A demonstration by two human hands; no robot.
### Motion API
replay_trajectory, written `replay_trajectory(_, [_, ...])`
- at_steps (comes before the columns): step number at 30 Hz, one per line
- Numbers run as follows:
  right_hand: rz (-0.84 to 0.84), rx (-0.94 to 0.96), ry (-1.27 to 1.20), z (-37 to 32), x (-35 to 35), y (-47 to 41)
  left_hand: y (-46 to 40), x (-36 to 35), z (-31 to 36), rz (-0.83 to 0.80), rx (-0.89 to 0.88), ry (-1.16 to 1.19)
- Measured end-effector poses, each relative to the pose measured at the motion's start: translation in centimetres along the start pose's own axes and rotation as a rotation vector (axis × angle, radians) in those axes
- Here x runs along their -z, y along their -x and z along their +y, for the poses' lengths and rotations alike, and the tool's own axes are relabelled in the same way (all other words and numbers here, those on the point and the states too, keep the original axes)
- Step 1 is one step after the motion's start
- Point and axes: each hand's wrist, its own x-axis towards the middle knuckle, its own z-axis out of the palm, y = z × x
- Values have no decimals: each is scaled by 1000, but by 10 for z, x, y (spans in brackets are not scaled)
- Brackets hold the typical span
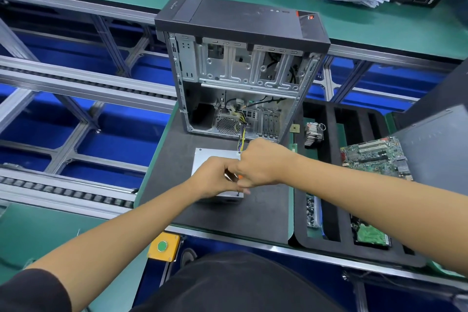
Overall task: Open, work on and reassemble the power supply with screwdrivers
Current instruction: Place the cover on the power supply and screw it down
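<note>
Our right hand (pixel 263 163) has its fingers curled round a screwdriver (pixel 234 177), our left hand (pixel 215 177) pinching its shaft; the tip meets the near corner of the power supply (pixel 215 158), which lies on the dark mat (pixel 172 159) before the open computer case (pixel 240 71)

Left hand (pixel 215 177) and right hand (pixel 263 162) meet, fingers curled; forearms extended.

You're at an electronics assembly line: roller conveyor rails (pixel 76 83) run beside your green-matted worktop (pixel 379 25), an opened computer case (pixel 240 66) stands ahead, and a foam parts tray (pixel 329 210) holds a circuit board (pixel 374 157).
</note>
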Motion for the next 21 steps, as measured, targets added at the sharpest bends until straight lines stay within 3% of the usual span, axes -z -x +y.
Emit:
replay_trajectory(3, [41, 12, -38, 5, 2, 2, -3, 8, 4, -67, 4, 8])
replay_trajectory(7, [4, 190, -34, 12, 7, -1, -4, 21, 5, -201, 89, -93])
replay_trajectory(13, [-6, 7, 46, 3, 4, -5, -4, 6, 7, -49, 48, -44])
replay_trajectory(16, [30, 73, 12, 6, 4, -1, -4, 10, 9, -112, -30, -74])
replay_trajectory(19, [-38, 223, -10, 14, 8, -1, -6, 18, 12, -200, 43, -153])
replay_trajectory(21, [-35, 208, 20, 14, 6, -2, -8, 14, 15, -170, 66, -145])
